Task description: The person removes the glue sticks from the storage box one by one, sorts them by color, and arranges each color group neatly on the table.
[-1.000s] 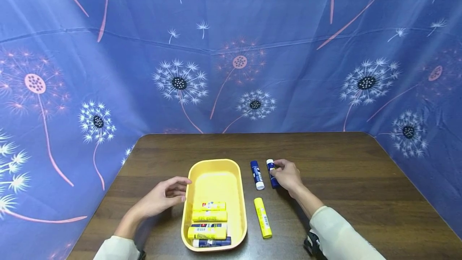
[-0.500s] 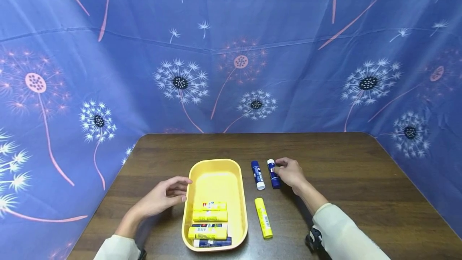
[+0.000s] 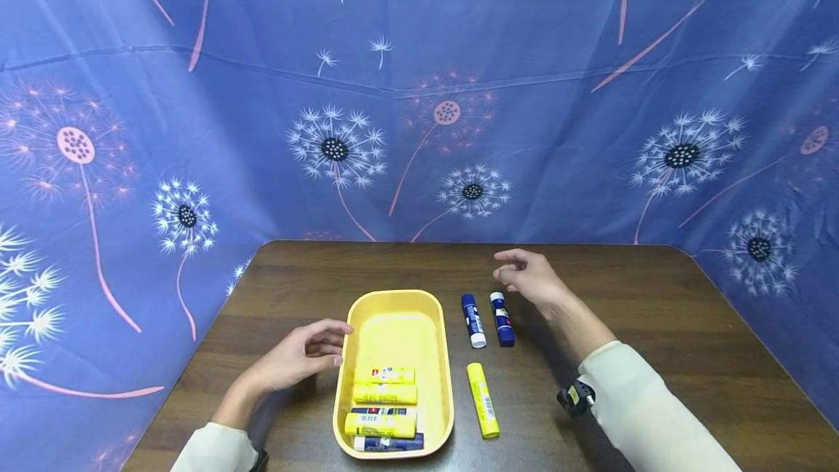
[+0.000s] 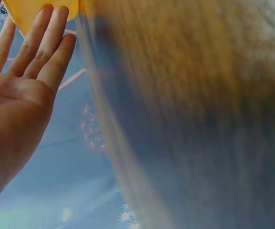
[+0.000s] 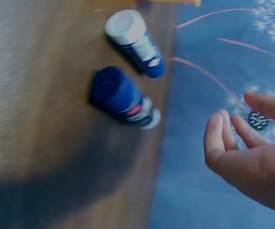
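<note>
My left hand rests its fingertips against the left wall of a yellow tray; the left wrist view shows its fingers nearly straight. Above the table, past the far ends of two blue glue sticks, my right hand hovers with loosely bent fingers and holds nothing. The nearer of these to it is a glue stick with a white far end; beside that lies a glue stick with a white near end. Both show in the right wrist view, apart from the hand.
Several yellow and blue glue sticks lie crosswise in the tray's near half. A single yellow glue stick lies on the wooden table right of the tray. A blue dandelion-print cloth hangs behind the table.
My right hand has let go of the right-hand blue glue stick and moved up and away toward the table's far edge. The left hand stays at the tray. The head view has shifted slightly.
</note>
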{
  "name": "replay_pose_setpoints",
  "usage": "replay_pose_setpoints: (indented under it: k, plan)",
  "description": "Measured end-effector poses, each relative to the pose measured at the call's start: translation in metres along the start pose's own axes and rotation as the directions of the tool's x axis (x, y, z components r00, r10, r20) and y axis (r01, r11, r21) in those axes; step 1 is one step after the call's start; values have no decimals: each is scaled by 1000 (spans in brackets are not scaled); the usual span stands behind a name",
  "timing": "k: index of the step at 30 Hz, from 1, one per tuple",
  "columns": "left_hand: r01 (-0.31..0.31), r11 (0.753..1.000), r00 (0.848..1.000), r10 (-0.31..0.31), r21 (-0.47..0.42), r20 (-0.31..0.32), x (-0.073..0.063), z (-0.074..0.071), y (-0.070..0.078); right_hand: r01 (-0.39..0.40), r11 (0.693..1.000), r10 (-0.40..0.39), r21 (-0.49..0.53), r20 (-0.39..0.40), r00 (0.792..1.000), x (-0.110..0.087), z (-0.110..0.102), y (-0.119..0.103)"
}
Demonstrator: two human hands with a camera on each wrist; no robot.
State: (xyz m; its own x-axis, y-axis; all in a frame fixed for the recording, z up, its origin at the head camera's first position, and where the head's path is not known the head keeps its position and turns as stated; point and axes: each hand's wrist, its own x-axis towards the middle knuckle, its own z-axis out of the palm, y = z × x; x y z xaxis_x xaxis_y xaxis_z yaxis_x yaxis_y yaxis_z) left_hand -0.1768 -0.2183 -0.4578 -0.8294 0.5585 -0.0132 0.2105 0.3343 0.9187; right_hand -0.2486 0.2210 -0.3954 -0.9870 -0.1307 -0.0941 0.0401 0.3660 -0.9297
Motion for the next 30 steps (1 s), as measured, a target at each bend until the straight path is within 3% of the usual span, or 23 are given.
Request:
replay_pose_setpoints:
  k: [9,15,25,30]
  plan:
    - [-13,1000,1000,13,8,4,-2,0,4,46,998,-51,35,168,984,3,15,-31]
    - [-4,1000,1000,4,10,3,-1,-1,6,68,994,-89,85,267,960,0,27,-42]
    - [-11,999,1000,10,35,5,2,-2,3,86,990,-119,108,360,925,-3,48,-55]
    - [-12,999,1000,12,52,0,0,-1,4,79,989,-125,125,429,894,-5,62,-58]
